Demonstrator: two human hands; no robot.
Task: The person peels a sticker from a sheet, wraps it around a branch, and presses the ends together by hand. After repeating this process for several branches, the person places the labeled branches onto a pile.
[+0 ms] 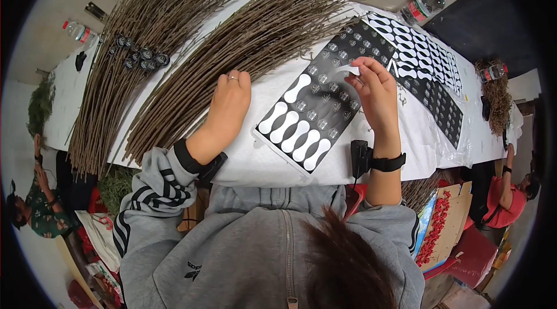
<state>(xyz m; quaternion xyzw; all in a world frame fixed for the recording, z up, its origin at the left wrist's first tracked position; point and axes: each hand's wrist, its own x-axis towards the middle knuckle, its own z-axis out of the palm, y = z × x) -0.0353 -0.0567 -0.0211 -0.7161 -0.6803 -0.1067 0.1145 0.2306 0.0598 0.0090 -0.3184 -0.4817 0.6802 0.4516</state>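
My right hand (pixel 377 91) pinches a white sticker (pixel 347 70) between thumb and fingertips, held above a black sticker sheet (pixel 316 100). Several white dumbbell-shaped stickers (pixel 297 130) remain on the sheet's near end and left edge; elsewhere its patterned black backing shows. My left hand (pixel 228 103) is closed, a ring on one finger, at the right side of a long bundle of thin brown twigs (pixel 214 71). Whatever its fingertips grip, if anything, is hidden. Both wrists wear black straps with small devices.
Another twig bundle (pixel 116 100) lies left, with black round tags (pixel 142 58) on it. More sticker sheets (pixel 418 48) lie at right. Plastic bottles (pixel 426 6) stand along the white table's (pixel 255 164) far side. Two people sit at either end. A cardboard tray (pixel 444 228) holds red pieces.
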